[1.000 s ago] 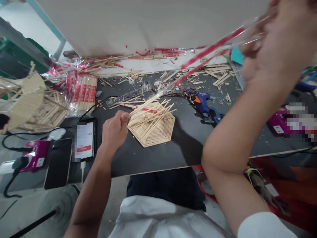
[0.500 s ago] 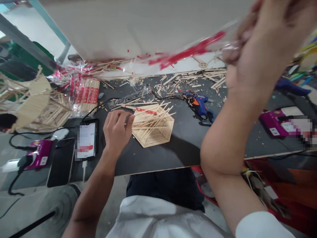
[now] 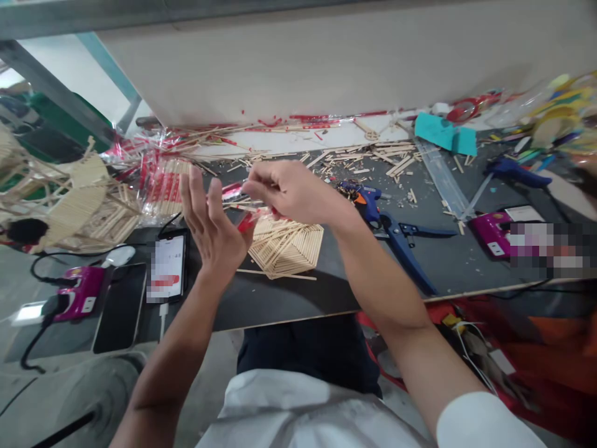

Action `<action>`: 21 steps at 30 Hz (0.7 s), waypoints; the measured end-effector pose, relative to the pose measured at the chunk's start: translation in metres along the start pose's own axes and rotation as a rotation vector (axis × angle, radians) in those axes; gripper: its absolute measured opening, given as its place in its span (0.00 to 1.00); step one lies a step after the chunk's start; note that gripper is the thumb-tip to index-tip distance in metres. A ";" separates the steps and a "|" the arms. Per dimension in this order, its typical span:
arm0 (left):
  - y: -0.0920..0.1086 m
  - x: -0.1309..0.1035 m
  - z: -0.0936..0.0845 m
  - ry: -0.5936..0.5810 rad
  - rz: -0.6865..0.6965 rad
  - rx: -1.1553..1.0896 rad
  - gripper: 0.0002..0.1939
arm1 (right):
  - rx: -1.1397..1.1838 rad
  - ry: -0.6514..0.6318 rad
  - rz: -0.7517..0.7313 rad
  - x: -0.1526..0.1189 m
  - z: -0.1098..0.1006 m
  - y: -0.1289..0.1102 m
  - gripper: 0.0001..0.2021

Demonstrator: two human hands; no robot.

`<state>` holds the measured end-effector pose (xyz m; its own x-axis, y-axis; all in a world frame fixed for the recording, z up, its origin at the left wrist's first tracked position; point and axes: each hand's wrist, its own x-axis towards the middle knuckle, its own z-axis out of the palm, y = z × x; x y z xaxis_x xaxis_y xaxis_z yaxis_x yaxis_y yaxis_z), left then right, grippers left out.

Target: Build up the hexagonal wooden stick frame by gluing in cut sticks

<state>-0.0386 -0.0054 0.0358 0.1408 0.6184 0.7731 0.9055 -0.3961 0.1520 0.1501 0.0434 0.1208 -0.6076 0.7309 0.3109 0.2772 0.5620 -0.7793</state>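
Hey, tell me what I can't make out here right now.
All in the head view:
Hexagonal stick panel: far edge hidden behind the right hand.
Red wrapper: partly covered by the same hand.
Phone screen: text blurred, too small.
Stick model: cut off by the left edge.

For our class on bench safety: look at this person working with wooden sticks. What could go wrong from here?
The right hand pinches a red-and-clear wrapper close to loose sticks on the six-sided panel; they might get knocked off.

The left forearm lies near the white cable plugged into a phone; it might snag.

The glue gun lies near wood scraps, which it might scorch if hot; its heat cannot be seen.
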 end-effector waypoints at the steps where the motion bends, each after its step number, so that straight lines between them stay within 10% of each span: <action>1: -0.005 0.002 0.000 -0.035 -0.018 -0.013 0.36 | 0.031 -0.069 0.013 -0.003 0.000 -0.001 0.17; 4: -0.017 0.004 0.002 -0.100 0.072 -0.025 0.21 | -0.010 -0.149 0.088 -0.020 0.009 -0.004 0.13; 8: -0.018 0.000 0.012 -0.310 -0.030 0.059 0.18 | -0.398 0.230 0.248 -0.077 0.058 -0.007 0.14; 14: -0.009 0.001 0.014 -0.442 -0.186 0.095 0.17 | -0.657 0.031 0.120 -0.156 0.147 0.003 0.07; 21: -0.029 0.040 -0.001 -0.613 -0.400 0.118 0.19 | -0.730 0.125 0.054 -0.164 0.149 0.024 0.09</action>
<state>-0.0593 0.0301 0.0628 -0.0420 0.9819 0.1845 0.9666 -0.0068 0.2562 0.1453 -0.1202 -0.0303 -0.5020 0.7788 0.3761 0.7550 0.6067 -0.2487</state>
